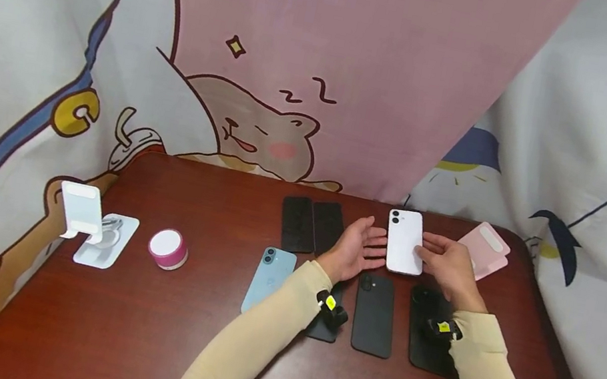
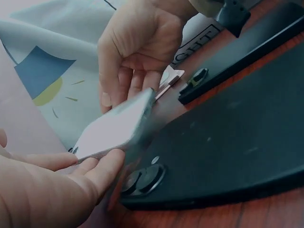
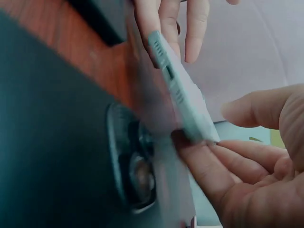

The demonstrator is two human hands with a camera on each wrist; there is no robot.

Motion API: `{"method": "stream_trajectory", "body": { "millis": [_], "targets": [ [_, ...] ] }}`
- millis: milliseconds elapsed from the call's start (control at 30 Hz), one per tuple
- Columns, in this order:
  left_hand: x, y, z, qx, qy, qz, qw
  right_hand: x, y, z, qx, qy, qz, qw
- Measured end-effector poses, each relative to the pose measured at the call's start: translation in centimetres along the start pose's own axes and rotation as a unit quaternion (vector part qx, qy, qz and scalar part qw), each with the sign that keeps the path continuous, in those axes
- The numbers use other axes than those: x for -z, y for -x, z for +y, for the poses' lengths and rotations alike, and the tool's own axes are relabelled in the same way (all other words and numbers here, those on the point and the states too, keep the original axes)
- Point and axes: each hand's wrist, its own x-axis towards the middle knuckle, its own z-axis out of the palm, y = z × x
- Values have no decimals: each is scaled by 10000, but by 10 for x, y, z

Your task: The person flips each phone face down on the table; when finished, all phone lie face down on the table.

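Note:
A white smartphone (image 1: 405,245), its back with two cameras facing up, is between my hands at the back right of the table. My right hand (image 1: 450,267) holds its right edge, fingers beneath and thumb over the back. On the opposite edge, my left hand (image 1: 352,250) has its palm turned up and fingers extended, the fingertips right at the phone's side. The right wrist view shows the phone's bottom edge (image 3: 173,83) with port and speaker holes, tilted above the table. Black phones (image 1: 375,315) lie just in front, one partly hidden under my left wrist.
A light blue phone (image 1: 269,278) and two dark slabs (image 1: 299,224) lie left of my hands. A pink folded stand (image 1: 485,248) is behind my right hand. Farther left stand a pink-and-white round container (image 1: 167,249) and a white phone stand (image 1: 82,211). Printed curtains (image 1: 360,77) border the table.

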Motion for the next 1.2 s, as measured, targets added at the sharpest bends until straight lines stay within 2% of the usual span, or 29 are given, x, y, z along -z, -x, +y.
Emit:
{"method": "stream_trajectory", "body": {
  "millis": [167,333,533,633,767,867,1033,1133,1200],
  "targets": [
    [-4,-2,0,52,-180,9,9998,-1,0,5,-127,445,9,9989],
    [-7,-1,2,69,-381,-32,9992,0,4,3,-53,991,66,9950],
    [-7,0,4,104,-380,15,9992,-1,6,-1,-5,1453,-62,9894],
    [-6,1,4,118,-446,-12,9989,-1,8,-1,-53,1495,-153,9886],
    [-4,2,4,160,-550,-94,9983,2,10,-1,-123,1320,-246,9909],
    [-2,4,6,189,-463,-149,9986,3,11,-3,-122,1154,-281,9928],
    [7,14,17,22,-201,-126,9997,4,12,-10,186,1470,-14,9890],
    [16,22,27,-144,-295,-35,9995,1,12,-16,457,1804,230,9823],
    [24,28,32,-227,-406,58,9989,-2,10,-20,592,1844,318,9805]
  ]
}}
